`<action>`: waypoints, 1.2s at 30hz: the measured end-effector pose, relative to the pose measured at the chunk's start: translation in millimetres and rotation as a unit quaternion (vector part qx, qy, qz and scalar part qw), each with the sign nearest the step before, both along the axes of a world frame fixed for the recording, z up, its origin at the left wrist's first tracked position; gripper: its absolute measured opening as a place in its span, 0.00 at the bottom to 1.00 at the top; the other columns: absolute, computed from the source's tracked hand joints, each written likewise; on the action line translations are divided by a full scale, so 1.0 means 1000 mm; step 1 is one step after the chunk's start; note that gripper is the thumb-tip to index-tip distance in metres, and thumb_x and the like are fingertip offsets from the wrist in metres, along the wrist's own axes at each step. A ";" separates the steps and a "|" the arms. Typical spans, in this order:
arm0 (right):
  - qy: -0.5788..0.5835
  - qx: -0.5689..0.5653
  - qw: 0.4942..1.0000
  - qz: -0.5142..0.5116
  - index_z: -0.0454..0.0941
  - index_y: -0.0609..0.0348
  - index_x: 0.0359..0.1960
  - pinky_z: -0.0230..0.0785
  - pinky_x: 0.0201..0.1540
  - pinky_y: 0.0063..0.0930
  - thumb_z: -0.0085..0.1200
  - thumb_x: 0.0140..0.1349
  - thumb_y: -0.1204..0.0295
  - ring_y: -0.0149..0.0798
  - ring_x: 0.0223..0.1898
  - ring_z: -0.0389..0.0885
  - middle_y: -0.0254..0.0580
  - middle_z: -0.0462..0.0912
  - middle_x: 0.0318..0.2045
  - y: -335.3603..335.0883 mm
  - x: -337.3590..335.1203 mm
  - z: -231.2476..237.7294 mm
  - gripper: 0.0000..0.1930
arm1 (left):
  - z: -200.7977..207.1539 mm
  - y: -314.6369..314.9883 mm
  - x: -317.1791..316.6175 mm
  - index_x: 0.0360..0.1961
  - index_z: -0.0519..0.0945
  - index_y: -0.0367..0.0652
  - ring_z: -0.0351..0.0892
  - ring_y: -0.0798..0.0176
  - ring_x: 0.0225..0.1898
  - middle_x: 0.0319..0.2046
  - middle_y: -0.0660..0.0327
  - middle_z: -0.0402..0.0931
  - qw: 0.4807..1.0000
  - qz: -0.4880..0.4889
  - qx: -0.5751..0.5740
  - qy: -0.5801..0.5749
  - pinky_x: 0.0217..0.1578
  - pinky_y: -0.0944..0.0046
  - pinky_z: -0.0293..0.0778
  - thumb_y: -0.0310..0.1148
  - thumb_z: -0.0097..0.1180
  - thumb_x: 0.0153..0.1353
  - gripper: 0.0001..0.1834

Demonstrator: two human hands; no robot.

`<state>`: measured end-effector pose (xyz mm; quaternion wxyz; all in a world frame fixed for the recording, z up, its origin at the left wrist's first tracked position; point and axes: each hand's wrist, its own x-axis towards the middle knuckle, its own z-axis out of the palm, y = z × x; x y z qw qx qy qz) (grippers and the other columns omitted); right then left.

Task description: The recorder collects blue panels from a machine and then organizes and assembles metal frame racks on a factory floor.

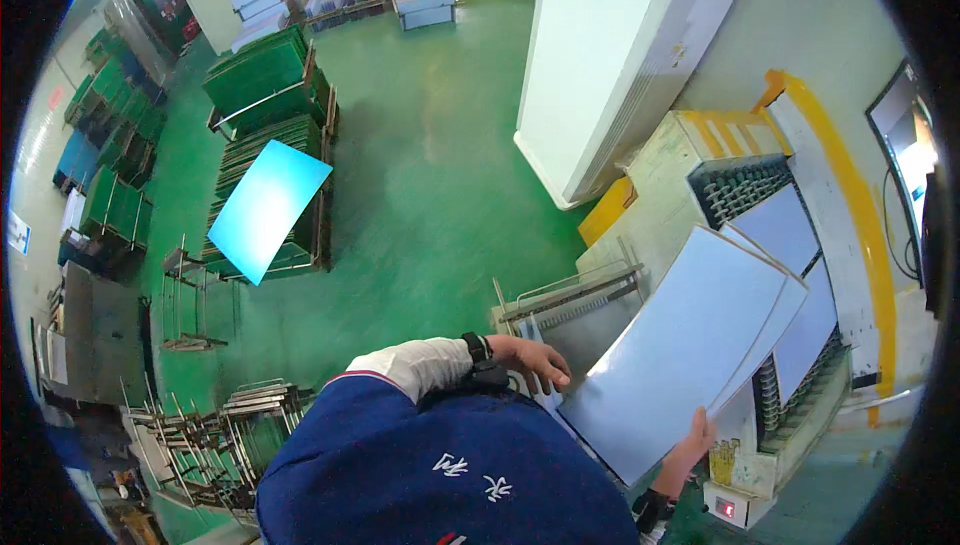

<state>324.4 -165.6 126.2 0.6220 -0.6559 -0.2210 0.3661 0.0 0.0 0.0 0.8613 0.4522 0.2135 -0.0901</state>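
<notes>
Large pale blue-white sheets (680, 345) overlap in front of me, tilted, with their far corners over a roller machine. My right hand (693, 442) pinches their right edge. My left hand (540, 360) is near the sheets' left edge, with its fingers stretched and apart; whether the fingertips touch the edge I cannot tell. More pale sheets (775, 230) lie on the machine's rollers (740, 188), partly hidden by the ones in front.
A metal rack (570, 295) stands ahead of my left hand, beside the roller machine (665, 160). A white pillar (590, 65) rises beyond. Green panels fill a cart (265, 80) at left, with a bright blue sheet (270, 210) on top. Wire racks (215, 435) stand at lower left.
</notes>
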 end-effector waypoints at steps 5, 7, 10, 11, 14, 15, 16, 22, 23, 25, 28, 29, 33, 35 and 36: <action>0.034 0.026 0.995 -0.090 0.74 0.66 0.46 0.72 0.44 0.34 0.53 0.64 0.62 0.38 0.39 0.78 0.43 0.78 0.39 0.020 -0.030 -0.006 0.18 | 0.049 0.013 -0.023 0.48 0.75 0.41 0.80 0.64 0.38 0.39 0.60 0.80 0.996 0.077 0.054 0.010 0.38 0.62 0.77 0.50 0.66 0.57 0.27; 0.049 0.023 0.994 -0.092 0.75 0.65 0.45 0.72 0.43 0.33 0.53 0.64 0.61 0.37 0.39 0.78 0.42 0.79 0.39 0.021 -0.023 -0.021 0.18 | 0.052 0.014 -0.029 0.43 0.75 0.41 0.79 0.67 0.34 0.32 0.63 0.78 0.986 0.124 0.104 0.034 0.35 0.66 0.76 0.47 0.67 0.57 0.23; 0.031 0.008 0.994 -0.101 0.76 0.64 0.44 0.72 0.43 0.33 0.54 0.63 0.60 0.36 0.39 0.78 0.42 0.79 0.40 0.021 -0.026 -0.035 0.18 | 0.052 0.012 -0.036 0.42 0.74 0.39 0.77 0.68 0.34 0.34 0.62 0.76 0.977 0.168 0.119 0.058 0.32 0.69 0.74 0.43 0.67 0.58 0.22; 0.018 0.002 0.994 -0.110 0.77 0.64 0.44 0.72 0.44 0.32 0.54 0.63 0.60 0.36 0.39 0.78 0.42 0.80 0.40 0.023 -0.031 -0.032 0.18 | 0.054 0.010 -0.038 0.43 0.73 0.38 0.78 0.67 0.35 0.35 0.61 0.77 0.976 0.177 0.114 0.048 0.33 0.67 0.75 0.41 0.67 0.58 0.22; -0.003 -0.004 0.993 -0.121 0.78 0.65 0.42 0.72 0.44 0.32 0.55 0.63 0.58 0.35 0.39 0.78 0.41 0.80 0.39 0.040 -0.051 -0.024 0.19 | 0.060 0.011 -0.044 0.46 0.73 0.35 0.78 0.66 0.37 0.38 0.59 0.78 0.975 0.199 0.097 0.029 0.37 0.65 0.76 0.36 0.67 0.58 0.22; 0.005 -0.013 0.992 -0.125 0.78 0.65 0.42 0.72 0.44 0.32 0.56 0.63 0.57 0.34 0.40 0.78 0.41 0.80 0.39 0.044 -0.048 -0.033 0.20 | 0.067 0.011 -0.047 0.47 0.72 0.35 0.78 0.66 0.39 0.39 0.58 0.78 0.973 0.209 0.089 0.032 0.39 0.64 0.76 0.34 0.67 0.57 0.22; 0.018 -0.043 0.993 -0.112 0.78 0.66 0.43 0.72 0.44 0.32 0.56 0.63 0.57 0.34 0.40 0.78 0.41 0.81 0.39 0.047 -0.047 -0.038 0.21 | 0.073 0.012 -0.049 0.48 0.72 0.34 0.78 0.65 0.41 0.40 0.58 0.78 0.971 0.221 0.081 0.036 0.41 0.64 0.75 0.32 0.67 0.57 0.22; 0.226 0.014 0.967 -0.117 0.78 0.65 0.46 0.74 0.45 0.31 0.55 0.66 0.58 0.35 0.41 0.81 0.42 0.82 0.40 0.042 -0.055 -0.073 0.20 | 0.093 0.010 -0.051 0.51 0.72 0.33 0.77 0.63 0.45 0.43 0.58 0.78 0.955 0.280 0.096 0.017 0.50 0.63 0.72 0.26 0.63 0.57 0.21; 0.266 0.026 0.958 -0.100 0.78 0.65 0.46 0.74 0.45 0.31 0.55 0.66 0.58 0.35 0.41 0.81 0.41 0.83 0.40 0.039 -0.059 -0.068 0.20 | 0.089 0.010 -0.055 0.51 0.72 0.33 0.77 0.63 0.45 0.43 0.58 0.78 0.955 0.280 0.094 0.025 0.50 0.63 0.72 0.26 0.62 0.57 0.21; 0.294 0.030 0.952 -0.083 0.77 0.64 0.47 0.74 0.44 0.32 0.54 0.67 0.57 0.35 0.40 0.82 0.40 0.83 0.40 0.032 -0.066 -0.065 0.20 | 0.088 0.013 -0.055 0.53 0.72 0.32 0.77 0.63 0.48 0.46 0.57 0.78 0.958 0.272 0.088 0.015 0.52 0.63 0.71 0.24 0.61 0.58 0.21; 0.340 0.019 0.939 -0.050 0.77 0.62 0.50 0.75 0.44 0.34 0.53 0.67 0.56 0.34 0.41 0.82 0.38 0.83 0.41 0.013 -0.079 -0.050 0.21 | 0.087 0.017 -0.053 0.56 0.71 0.32 0.77 0.63 0.49 0.48 0.56 0.78 0.963 0.260 0.065 -0.006 0.53 0.62 0.71 0.24 0.60 0.59 0.23; 0.357 0.011 0.933 -0.038 0.76 0.62 0.50 0.75 0.45 0.34 0.52 0.68 0.56 0.34 0.42 0.82 0.37 0.83 0.42 0.006 -0.085 -0.054 0.21 | 0.083 0.019 -0.055 0.57 0.71 0.32 0.77 0.63 0.50 0.49 0.56 0.78 0.964 0.256 0.070 -0.001 0.53 0.62 0.71 0.24 0.60 0.59 0.24; 0.404 -0.012 0.915 -0.009 0.75 0.60 0.54 0.74 0.48 0.36 0.51 0.68 0.55 0.34 0.44 0.81 0.38 0.81 0.46 -0.021 -0.103 -0.066 0.22 | 0.086 0.027 -0.047 0.58 0.70 0.32 0.77 0.63 0.50 0.50 0.56 0.78 0.970 0.236 0.058 -0.007 0.53 0.62 0.72 0.23 0.57 0.60 0.24; 0.411 0.001 0.912 -0.001 0.75 0.60 0.54 0.74 0.49 0.37 0.51 0.68 0.55 0.35 0.45 0.80 0.38 0.80 0.48 -0.025 -0.116 -0.051 0.22 | 0.090 0.032 -0.041 0.58 0.70 0.31 0.77 0.62 0.50 0.50 0.55 0.78 0.972 0.228 0.061 0.000 0.53 0.62 0.72 0.23 0.56 0.61 0.23; 0.410 -0.005 0.912 -0.003 0.72 0.60 0.57 0.73 0.51 0.38 0.50 0.69 0.55 0.37 0.48 0.79 0.39 0.79 0.50 -0.028 -0.117 -0.054 0.24 | 0.092 0.035 -0.037 0.58 0.70 0.30 0.78 0.62 0.50 0.50 0.55 0.78 0.973 0.223 0.062 0.002 0.53 0.62 0.72 0.23 0.56 0.61 0.23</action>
